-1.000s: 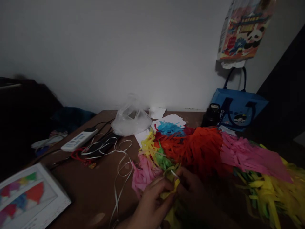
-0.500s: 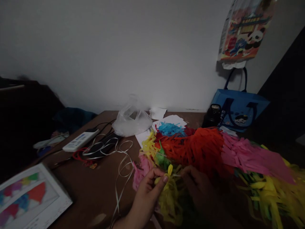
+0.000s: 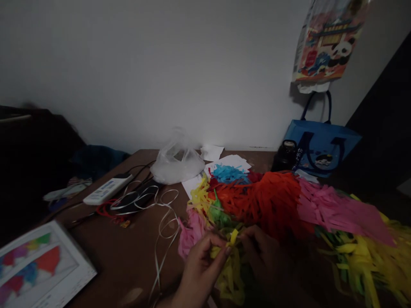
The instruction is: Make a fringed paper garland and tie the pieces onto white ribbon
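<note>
My left hand (image 3: pixel 204 263) pinches a yellow paper tassel (image 3: pixel 231 278) just below its looped top, and the strips hang down under the fingers. Close on the other side of the loop is my right hand (image 3: pixel 263 252), thumb and fingertips pressed together on a thin pale ribbon (image 3: pixel 239 236). Most of this ribbon is hidden by the fingers, and the right hand lies in deep shadow. Behind both hands are finished-looking bunches of fringe: a green tassel (image 3: pixel 218 211), a pink tassel (image 3: pixel 189 233) and a large orange-red bunch (image 3: pixel 269 201).
Loose silver ribbon (image 3: pixel 165 214) curls across the table left of my hands. Further left are a power strip (image 3: pixel 107 190) and a printed box (image 3: pixel 48 265). A plastic bag (image 3: pixel 178 164) stands near the wall; pink fringe (image 3: pixel 340 209), a black bottle (image 3: pixel 285 156) and a blue bag (image 3: pixel 321 147) are right.
My hands have come closer together and shifted slightly right. The tassel's yellow loop now leans to the right, and less of the pale ribbon shows between the hands.
</note>
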The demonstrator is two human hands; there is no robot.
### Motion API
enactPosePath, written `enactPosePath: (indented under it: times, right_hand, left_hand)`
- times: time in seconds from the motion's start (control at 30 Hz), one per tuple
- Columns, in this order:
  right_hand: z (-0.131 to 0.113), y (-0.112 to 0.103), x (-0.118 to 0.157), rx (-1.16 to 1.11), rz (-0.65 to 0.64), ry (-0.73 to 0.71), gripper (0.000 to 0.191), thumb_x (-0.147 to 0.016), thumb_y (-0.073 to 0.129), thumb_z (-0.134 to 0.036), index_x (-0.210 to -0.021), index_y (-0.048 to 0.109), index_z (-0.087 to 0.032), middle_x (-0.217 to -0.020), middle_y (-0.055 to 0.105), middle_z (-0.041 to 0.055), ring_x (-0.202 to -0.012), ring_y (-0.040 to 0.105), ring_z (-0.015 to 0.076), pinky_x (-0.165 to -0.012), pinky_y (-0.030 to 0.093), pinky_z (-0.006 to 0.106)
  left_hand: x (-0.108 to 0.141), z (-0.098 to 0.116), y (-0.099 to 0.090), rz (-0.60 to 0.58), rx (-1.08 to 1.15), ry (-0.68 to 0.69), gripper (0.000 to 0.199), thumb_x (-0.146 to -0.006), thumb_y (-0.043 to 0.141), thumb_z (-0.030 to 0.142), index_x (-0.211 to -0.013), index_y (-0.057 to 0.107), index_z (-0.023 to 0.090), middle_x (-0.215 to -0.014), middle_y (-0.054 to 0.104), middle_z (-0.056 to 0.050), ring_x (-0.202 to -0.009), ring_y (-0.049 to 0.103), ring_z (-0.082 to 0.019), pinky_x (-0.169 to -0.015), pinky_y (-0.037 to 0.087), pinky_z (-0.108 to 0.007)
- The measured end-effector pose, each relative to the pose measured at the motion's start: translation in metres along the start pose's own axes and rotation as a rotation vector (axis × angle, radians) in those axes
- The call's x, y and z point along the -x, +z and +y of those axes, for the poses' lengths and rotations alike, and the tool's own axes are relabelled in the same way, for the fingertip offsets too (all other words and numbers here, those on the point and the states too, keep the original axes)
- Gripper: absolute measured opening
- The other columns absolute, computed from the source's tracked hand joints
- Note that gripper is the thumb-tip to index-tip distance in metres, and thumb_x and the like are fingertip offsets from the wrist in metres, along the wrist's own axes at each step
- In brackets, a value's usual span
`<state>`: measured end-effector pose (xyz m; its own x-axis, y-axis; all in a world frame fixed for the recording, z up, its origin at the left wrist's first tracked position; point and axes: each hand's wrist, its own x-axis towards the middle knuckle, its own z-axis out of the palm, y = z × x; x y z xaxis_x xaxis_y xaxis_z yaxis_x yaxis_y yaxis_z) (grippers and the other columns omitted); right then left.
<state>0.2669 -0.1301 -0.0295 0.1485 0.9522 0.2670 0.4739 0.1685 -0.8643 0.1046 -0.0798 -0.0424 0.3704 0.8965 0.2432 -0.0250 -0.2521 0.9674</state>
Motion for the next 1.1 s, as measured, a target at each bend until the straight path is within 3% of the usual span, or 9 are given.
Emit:
enactPosePath:
  times: [0.13, 0.37, 0.57, 0.63, 0.77, 0.87, 0.97, 1.03, 1.1]
  right_hand:
    - [-0.004, 0.002, 0.001, -0.090, -0.077, 0.044, 0.026, -0.097, 0.042, -0.039, -0.106, 0.055, -0.019, -0.072, 0.062, -0.0012, -0.062, 0.057, 0.0140, -0.059, 0.042, 0.021]
    - [-0.007, 0.001, 0.000, -0.075, -0.152, 0.076, 0.030, -0.097, 0.038, -0.043, -0.086, 0.055, -0.020, -0.067, 0.054, -0.0024, -0.060, 0.052, 0.0131, -0.055, 0.035, 0.022]
    - [-0.012, 0.000, -0.001, -0.068, -0.229, -0.023, 0.023, -0.095, 0.041, -0.032, -0.083, 0.057, -0.019, -0.073, 0.058, -0.0017, -0.065, 0.052, 0.0125, -0.058, 0.033, 0.022]
    - [-0.010, -0.009, -0.003, -0.027, -0.264, -0.031, 0.018, -0.090, 0.046, -0.024, -0.076, 0.055, -0.019, -0.068, 0.055, -0.0035, -0.061, 0.049, 0.0112, -0.055, 0.030, 0.022]
    - [-0.004, -0.052, -0.011, 0.205, -0.335, -0.030, 0.016, -0.075, 0.053, -0.008, -0.063, 0.053, -0.019, -0.061, 0.051, -0.0049, -0.057, 0.046, 0.0107, -0.052, 0.027, 0.023]
    - [-0.006, -0.079, -0.016, 0.228, -0.427, -0.030, 0.012, -0.073, 0.060, -0.011, -0.067, 0.064, -0.021, -0.077, 0.061, 0.0008, -0.072, 0.056, 0.0160, -0.062, 0.039, 0.023]
    - [-0.014, -0.072, -0.015, 0.024, -0.384, 0.018, 0.033, -0.070, 0.073, -0.023, -0.103, 0.071, -0.026, -0.109, 0.064, 0.0067, -0.098, 0.059, 0.0241, -0.081, 0.046, 0.030]
    - [-0.015, -0.052, -0.012, -0.084, -0.301, 0.028, 0.062, -0.062, 0.082, -0.034, -0.121, 0.064, -0.028, -0.119, 0.062, 0.0070, -0.107, 0.057, 0.0276, -0.086, 0.046, 0.033]
    - [-0.012, -0.031, -0.008, -0.108, -0.286, 0.030, 0.059, -0.061, 0.082, -0.045, -0.115, 0.067, -0.026, -0.107, 0.067, 0.0049, -0.098, 0.061, 0.0275, -0.079, 0.049, 0.031]
  left_hand:
    - [0.002, 0.003, 0.000, -0.053, -0.096, 0.106, 0.017, -0.087, 0.061, 0.026, -0.071, 0.061, 0.020, -0.076, 0.064, -0.002, -0.073, 0.060, -0.017, -0.070, 0.047, -0.027]
    - [0.000, 0.007, -0.003, 0.001, 0.042, 0.058, 0.026, -0.080, 0.070, 0.040, -0.098, 0.066, 0.022, -0.081, 0.067, -0.003, -0.076, 0.063, -0.019, -0.067, 0.050, -0.027]
    - [-0.005, 0.019, -0.008, -0.050, -0.127, 0.138, 0.027, -0.088, 0.061, 0.036, -0.067, 0.065, 0.019, -0.067, 0.061, -0.002, -0.067, 0.057, -0.016, -0.063, 0.044, -0.024]
    - [-0.014, 0.024, -0.018, 0.102, -0.056, 0.096, 0.024, -0.086, 0.064, 0.038, -0.071, 0.064, 0.019, -0.068, 0.060, 0.000, -0.064, 0.055, -0.015, -0.058, 0.042, -0.022]
    - [-0.044, 0.034, -0.054, 0.611, 0.212, 0.089, 0.022, -0.080, 0.071, 0.037, -0.077, 0.059, 0.019, -0.068, 0.057, 0.005, -0.059, 0.049, -0.010, -0.054, 0.039, -0.018]
    - [-0.055, 0.041, -0.072, 0.734, 0.278, 0.207, 0.018, -0.084, 0.067, 0.035, -0.080, 0.057, 0.020, -0.072, 0.058, 0.006, -0.065, 0.051, -0.010, -0.061, 0.042, -0.017]
    - [-0.043, 0.051, -0.062, 0.519, 0.096, 0.300, 0.011, -0.085, 0.065, 0.028, -0.077, 0.062, 0.021, -0.074, 0.060, 0.004, -0.069, 0.053, -0.012, -0.065, 0.043, -0.019]
    - [-0.028, 0.059, -0.043, 0.160, -0.120, 0.360, 0.010, -0.084, 0.064, 0.020, -0.075, 0.067, 0.021, -0.076, 0.064, 0.000, -0.073, 0.058, -0.015, -0.068, 0.045, -0.022]
    - [-0.016, 0.067, -0.026, -0.201, -0.336, 0.431, 0.015, -0.086, 0.058, 0.014, -0.081, 0.070, 0.021, -0.081, 0.068, -0.004, -0.079, 0.061, -0.019, -0.073, 0.047, -0.027]
